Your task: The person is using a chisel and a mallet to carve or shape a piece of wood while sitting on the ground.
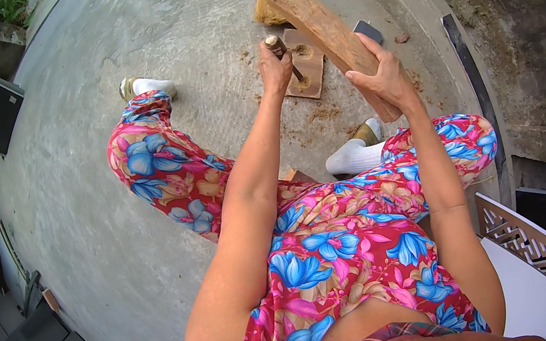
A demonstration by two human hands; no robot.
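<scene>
My left hand (pixel 275 69) is closed round the dark handle of a chisel (pixel 276 45). Its blade points down at a small flat wooden board (pixel 311 89) on the concrete floor, which has rough hollows cut in it. My right hand (pixel 384 79) grips a long, thick piece of wood (pixel 325 28) near its closer end, thumb across the top. That wood slants away to the far left, over the right edge of the board. Wood chips (pixel 325 113) lie scattered around the board.
Beyond the wood lies a straw broom (pixel 267 12) with a green handle. A dark flat rectangular object (pixel 369 32) rests right of the wood. My legs in floral trousers (pixel 166 159) spread either side. A dark rail (pixel 466 66) and a concrete wall (pixel 535 54) border the right.
</scene>
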